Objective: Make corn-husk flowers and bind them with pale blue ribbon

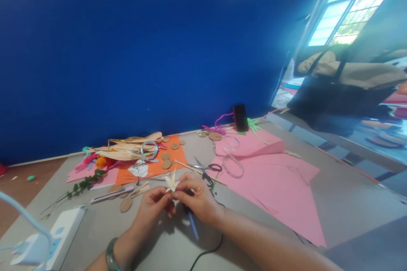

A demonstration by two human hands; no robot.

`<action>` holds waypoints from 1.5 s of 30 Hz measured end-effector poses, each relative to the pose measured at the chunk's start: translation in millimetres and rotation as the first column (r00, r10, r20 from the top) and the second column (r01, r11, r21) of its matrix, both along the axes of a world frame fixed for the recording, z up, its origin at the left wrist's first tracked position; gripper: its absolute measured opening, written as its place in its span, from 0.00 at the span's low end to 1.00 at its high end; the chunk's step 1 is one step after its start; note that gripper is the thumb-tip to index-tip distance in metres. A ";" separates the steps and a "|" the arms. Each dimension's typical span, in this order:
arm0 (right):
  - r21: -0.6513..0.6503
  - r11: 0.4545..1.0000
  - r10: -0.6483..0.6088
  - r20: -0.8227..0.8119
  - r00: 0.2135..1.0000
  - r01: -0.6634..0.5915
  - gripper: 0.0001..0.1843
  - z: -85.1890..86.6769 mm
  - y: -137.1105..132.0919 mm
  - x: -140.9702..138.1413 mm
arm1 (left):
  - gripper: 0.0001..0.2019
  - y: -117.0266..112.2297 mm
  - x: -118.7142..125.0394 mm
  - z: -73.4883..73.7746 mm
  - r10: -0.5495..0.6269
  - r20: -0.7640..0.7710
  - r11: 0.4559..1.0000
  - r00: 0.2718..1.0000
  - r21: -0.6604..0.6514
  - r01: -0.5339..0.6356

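Note:
My left hand (151, 208) and my right hand (194, 198) meet over the grey table (343, 194), fingers pinched together. Between the fingertips they hold a small cream flower-like piece made of dried leaf strips (172, 182), its pointed petals sticking upward. My right hand also grips a dark tool with a blue tip (192, 224) that points down toward me; a black cord (208, 250) runs from under that hand. A bracelet sits on my left wrist.
Scissors (207, 170) lie just behind my hands beside pink paper sheets (270, 178). An orange sheet (159, 159) carries dried leaves, ribbon and brown card discs. A white power strip (60, 233) lies at the left, a dark phone (240, 117) leans on the blue partition.

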State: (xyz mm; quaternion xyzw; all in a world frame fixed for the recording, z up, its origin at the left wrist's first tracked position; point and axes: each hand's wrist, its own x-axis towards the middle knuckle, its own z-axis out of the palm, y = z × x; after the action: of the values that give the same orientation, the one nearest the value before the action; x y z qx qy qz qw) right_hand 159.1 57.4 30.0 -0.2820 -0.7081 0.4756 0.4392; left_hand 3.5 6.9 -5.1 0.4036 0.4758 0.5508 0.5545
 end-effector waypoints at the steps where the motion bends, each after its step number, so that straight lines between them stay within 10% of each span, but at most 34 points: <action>1: -0.005 1.000 0.004 -0.004 1.000 -0.004 0.07 0.2 -0.4 -0.1 | 0.14 0.5 0.0 -0.6 0.001 0.010 1.000 1.000 -0.007 -0.001; 35: -0.144 0.985 0.079 -0.093 0.992 -0.092 0.13 5.9 5.1 0.1 | 0.16 1.6 1.7 -5.1 0.048 -0.016 0.999 0.999 -0.015 -0.048; 45: -0.160 0.961 0.219 -0.057 0.974 -0.226 0.16 2.5 6.9 1.0 | 0.17 1.0 -3.5 2.3 -0.094 0.095 0.995 0.991 -0.034 0.097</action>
State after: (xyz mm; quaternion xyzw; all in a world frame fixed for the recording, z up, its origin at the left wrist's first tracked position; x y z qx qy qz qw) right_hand 160.1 64.3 32.5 -0.2269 -0.6845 0.5846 0.3718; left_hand 0.0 7.9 -2.8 0.3888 0.4400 0.5326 0.6096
